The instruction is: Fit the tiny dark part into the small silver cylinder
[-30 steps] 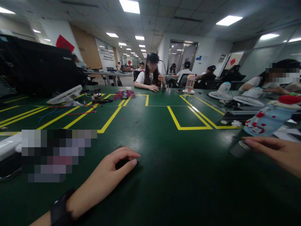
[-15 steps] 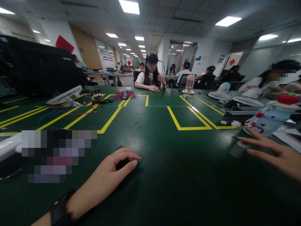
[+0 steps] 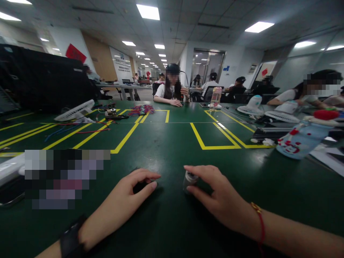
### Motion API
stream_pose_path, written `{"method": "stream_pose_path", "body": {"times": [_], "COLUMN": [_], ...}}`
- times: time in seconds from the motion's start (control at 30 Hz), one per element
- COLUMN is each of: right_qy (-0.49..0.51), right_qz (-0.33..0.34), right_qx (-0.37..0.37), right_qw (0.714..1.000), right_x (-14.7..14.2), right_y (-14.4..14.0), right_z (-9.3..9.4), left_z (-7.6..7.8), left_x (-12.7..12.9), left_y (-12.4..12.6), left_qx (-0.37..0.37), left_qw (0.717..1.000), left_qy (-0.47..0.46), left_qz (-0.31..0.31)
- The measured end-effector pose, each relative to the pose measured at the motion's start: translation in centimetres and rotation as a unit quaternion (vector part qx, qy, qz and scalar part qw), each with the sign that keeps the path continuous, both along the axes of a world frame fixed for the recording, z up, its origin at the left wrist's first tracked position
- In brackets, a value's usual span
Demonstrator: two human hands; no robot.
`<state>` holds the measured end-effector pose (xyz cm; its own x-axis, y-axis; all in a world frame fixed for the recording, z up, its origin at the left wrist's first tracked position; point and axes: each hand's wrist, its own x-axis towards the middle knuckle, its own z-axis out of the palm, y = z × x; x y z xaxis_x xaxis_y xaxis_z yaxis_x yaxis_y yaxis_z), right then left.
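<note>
My left hand [image 3: 129, 195] rests on the green tabletop [image 3: 166, 222], wearing a black wristband [image 3: 71, 238]. Its fingers are loosely curved, with a gap between thumb and forefinger. The space beneath the palm is dark, and I see nothing clearly held there. My right hand [image 3: 220, 193], a red cord with a gold bead at the wrist, closes thumb and fingers around a small grey metallic cylinder [image 3: 187, 182]. This cylinder is upright, at or just above the table, to the right of my left fingertips. Its right side is hidden by the fingers.
A blue bottle [image 3: 295, 141] with a red top stands at the right. Small white fans [image 3: 251, 107] and a pink-topped bottle [image 3: 215, 96] are farther back. Bundled wires [image 3: 141, 110] lie back left, near another white fan [image 3: 75, 111]. Opposite sits a person [image 3: 168, 91].
My right hand has come from the far right to the middle, bringing the grey cylinder with it and closing around it. My left hand stays about where it was.
</note>
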<state>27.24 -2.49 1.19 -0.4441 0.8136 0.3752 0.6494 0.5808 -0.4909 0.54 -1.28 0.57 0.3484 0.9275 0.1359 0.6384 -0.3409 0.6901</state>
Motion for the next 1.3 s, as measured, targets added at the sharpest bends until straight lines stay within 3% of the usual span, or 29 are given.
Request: {"method": "stream_pose_path", "body": {"times": [0.17, 0.37, 0.5, 0.67, 0.77, 0.87, 0.93, 1.07, 1.17, 1.23, 1.3], "right_qy": [0.038, 0.095, 0.054, 0.035, 0.033, 0.021, 0.006, -0.083, -0.152, -0.198, -0.236], "right_qz": [-0.017, -0.033, -0.025, -0.017, -0.033, -0.116, -0.205, -0.385, -0.442, -0.462, -0.469], "right_qx": [-0.049, -0.108, -0.083, -0.046, -0.045, -0.017, 0.014, 0.058, 0.012, 0.012, 0.090], "right_qw": [0.998, 0.989, 0.995, 0.998, 0.998, 0.993, 0.979, 0.917, 0.884, 0.864, 0.846], "right_x": [-1.6, -0.9, -0.7, -0.8, -0.4, 2.3, 5.8, 15.3, 20.7, 21.7, 20.1], "right_y": [0.0, 0.4, 0.2, -0.2, -0.1, 0.4, 0.8, 1.0, 0.7, 0.5, 0.5], "right_z": [-1.7, -2.5, -1.6, -1.5, -1.4, -0.7, -0.2, -0.1, -0.7, -0.8, -0.6], "left_z": [1.7, 3.7, 2.8, 0.4, 0.0, 0.5, 0.8, 0.5, 0.1, -0.1, -0.1], "left_x": [3.0, 6.5, 5.1, 4.1, 4.4, 3.5, 1.9, -1.5, -2.5, -2.3, -1.8], "left_y": [-0.6, 0.1, 0.5, 0.8, 0.8, 0.6, 0.4, -0.1, -0.1, -0.1, 0.0], "left_qx": [0.112, 0.131, 0.125, 0.085, 0.073, 0.056, 0.051, 0.015, -0.027, -0.034, -0.034], "left_qw": [0.992, 0.989, 0.991, 0.993, 0.992, 0.996, 0.998, 0.999, 0.999, 0.998, 0.999], "left_qy": [0.038, 0.017, -0.026, 0.062, 0.083, 0.039, 0.006, -0.007, -0.006, -0.003, 0.004], "left_qz": [-0.037, -0.068, -0.032, -0.050, -0.067, -0.059, -0.031, 0.034, 0.044, 0.043, 0.039]}}
